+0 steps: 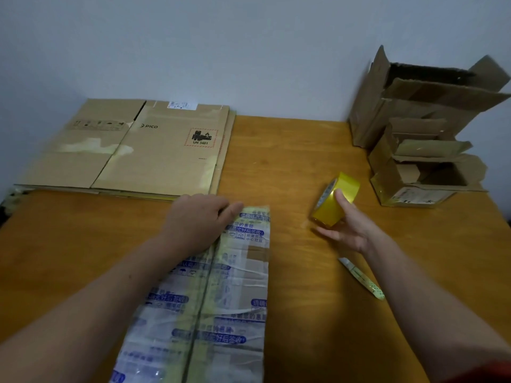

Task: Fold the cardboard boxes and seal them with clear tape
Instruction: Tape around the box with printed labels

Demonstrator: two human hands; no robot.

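A cardboard box [237, 286] covered in old tape with blue printing stands close in front of me, its top flaps meeting at a centre seam. My left hand [193, 222] presses on its far left corner, fingers curled over the edge. A yellowish roll of tape [336, 199] stands on edge on the table to the right. My right hand [348, 225] has its thumb against the roll's face and its fingers spread under it.
A stack of flattened cardboard boxes [132, 150] lies at the back left of the wooden table [290, 150]. Two open boxes, a large one [414, 106] and a smaller one [423, 175], stand at the back right. A narrow strip-like object [362, 277] lies by my right forearm.
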